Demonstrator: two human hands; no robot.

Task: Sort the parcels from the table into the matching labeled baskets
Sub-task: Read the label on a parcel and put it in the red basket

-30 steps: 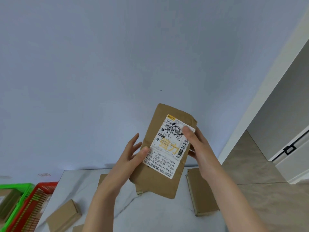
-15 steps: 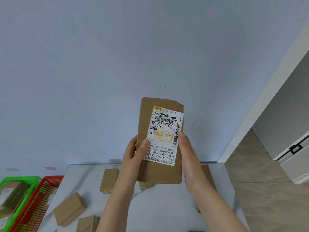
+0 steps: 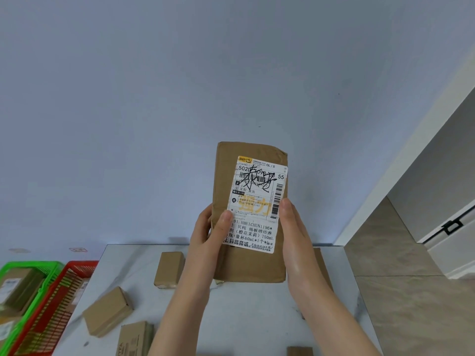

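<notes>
Parcel (image 3: 252,264): a flat brown-paper package, held upright in the air above the far half of the bench (image 3: 244,317), in front of the pale wall. Its front carries a white shipping label (image 3: 257,201) with barcodes, printed text and a black handwritten scrawl. The label faces the person.

Left hand (image 3: 205,240): grips the parcel's lower left edge. The thumb (image 3: 225,219) lies across the front and touches the label's left margin, and the fingers wrap behind the edge.

Right hand (image 3: 295,242): grips the lower right edge, with the thumb against the edge beside the barcode. The fingers are behind the parcel, out of sight.

Five more brown parcels lie apart from one another on the bench:
- a small box (image 3: 169,269) just left of the left wrist
- a larger box (image 3: 108,314), skewed, near the left edge
- a printed carton (image 3: 136,339) at the near edge
- a flat package (image 3: 321,265) partly hidden behind the right forearm
- one corner (image 3: 299,352) at the bottom of the view

Two slatted baskets stand side by side left of the bench, a red basket (image 3: 82,264) next to it and a green basket (image 3: 30,265) beyond. The green basket holds labelled parcels (image 3: 18,286). Two small tags on the wall above the baskets are too blurred to read.
</notes>
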